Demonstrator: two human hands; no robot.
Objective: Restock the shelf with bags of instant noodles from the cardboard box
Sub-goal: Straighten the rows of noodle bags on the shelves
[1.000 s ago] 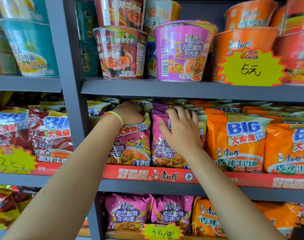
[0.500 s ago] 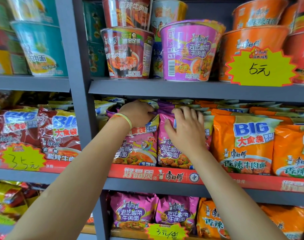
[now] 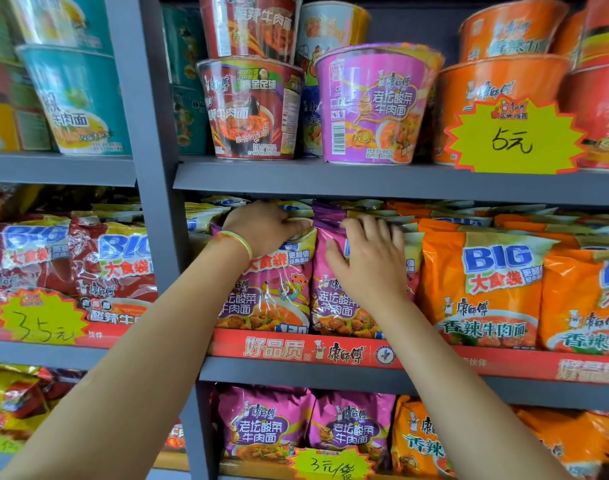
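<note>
purple noodle bags (image 3: pixel 272 292) upright on middle shelf (image 3: pixel 331 353), left hand (image 3: pixel 265 226) curled over top edge of left bag, right hand (image 3: pixel 369 261) flat with fingers spread on neighbouring bag (image 3: pixel 331 306), orange bags (image 3: pixel 480 289) just right

Both hands on purple noodle bags on the middle shelf (image 3: pixel 331 370): left hand (image 3: pixel 261 226) gripping the top edge of the left purple bag (image 3: pixel 265 296), right hand (image 3: pixel 372 261) spread flat against the right purple bag (image 3: pixel 334 306). Orange bags (image 3: pixel 483 289) just beside; noodle cups (image 3: pixel 372 105) above.
</note>
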